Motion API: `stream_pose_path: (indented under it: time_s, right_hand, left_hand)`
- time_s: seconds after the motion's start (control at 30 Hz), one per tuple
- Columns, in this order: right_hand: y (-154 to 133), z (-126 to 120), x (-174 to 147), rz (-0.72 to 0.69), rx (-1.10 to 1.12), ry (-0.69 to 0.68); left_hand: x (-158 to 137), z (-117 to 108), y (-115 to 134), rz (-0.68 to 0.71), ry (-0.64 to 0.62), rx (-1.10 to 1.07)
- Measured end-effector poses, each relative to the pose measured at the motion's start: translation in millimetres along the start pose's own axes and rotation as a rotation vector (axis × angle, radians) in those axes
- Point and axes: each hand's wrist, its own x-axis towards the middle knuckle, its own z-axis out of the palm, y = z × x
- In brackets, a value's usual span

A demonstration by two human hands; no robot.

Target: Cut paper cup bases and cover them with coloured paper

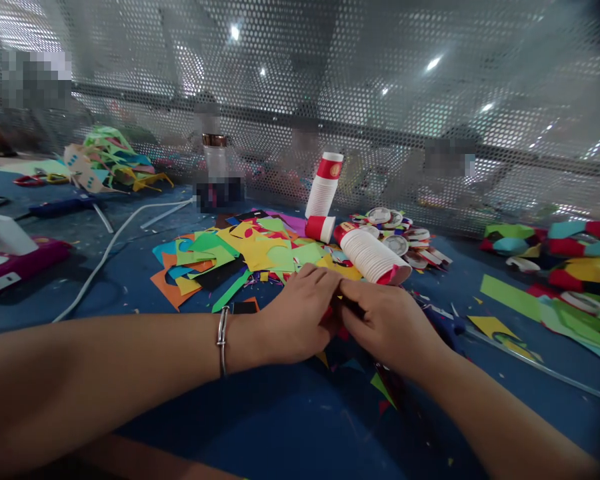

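My left hand (303,317), with a silver bracelet at its wrist, meets my right hand (390,323) just above the blue table (280,413). Fingers of both are curled and pressed together. A bit of red shows between them, but its shape is hidden by the fingers. Right behind the hands lies a stack of white paper cups (373,253), tipped on its side. Coloured paper scraps (265,250) spread out beyond my left hand. A dark blue tool (443,323), partly covered, is beside my right forearm.
Another cup stack (325,190) stands leaning behind a red cup (320,229). Paper-decorated pieces (587,260) lie far right. At left are a purple power strip (25,267), a white cable (110,247) and scissors (30,180). A perforated metal screen (380,67) borders the back.
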Motion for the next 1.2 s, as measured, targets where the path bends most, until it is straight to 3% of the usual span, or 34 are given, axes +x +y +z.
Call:
stream_pose_path:
  time_s: [0.23, 0.43, 0.63, 0.73, 0.83, 0.93, 1.2]
  right_hand:
    - [0, -3, 2, 0.012, 0.031, 0.007]
    - [12, -8, 2, 0.134, 0.041, 0.128]
    - [7, -11, 2, 0.086, 0.073, 0.353]
    - [-4, -10, 2, 0.033, 0.018, 0.396]
    - [-11, -9, 3, -0.016, -0.009, 0.388]
    - [-13, -9, 4, -0.030, 0.101, 0.385]
    - [-12, -16, 0, 0.083, 0.401, 0.214]
  left_hand:
    - [10, -16, -15, -0.024, -0.032, 0.251]
    - [14, -19, -20, -0.104, -0.002, 0.246]
    - [8, -13, 7, -0.031, -0.066, -0.015]
    - [5, -13, 21, 0.027, -0.118, -0.211]
    - [1, -15, 32, 0.044, -0.186, -0.433]
    - [-4, -17, 37, 0.082, -0.258, -0.567]
    - [-18, -20, 47, 0.112, -0.301, -0.341]
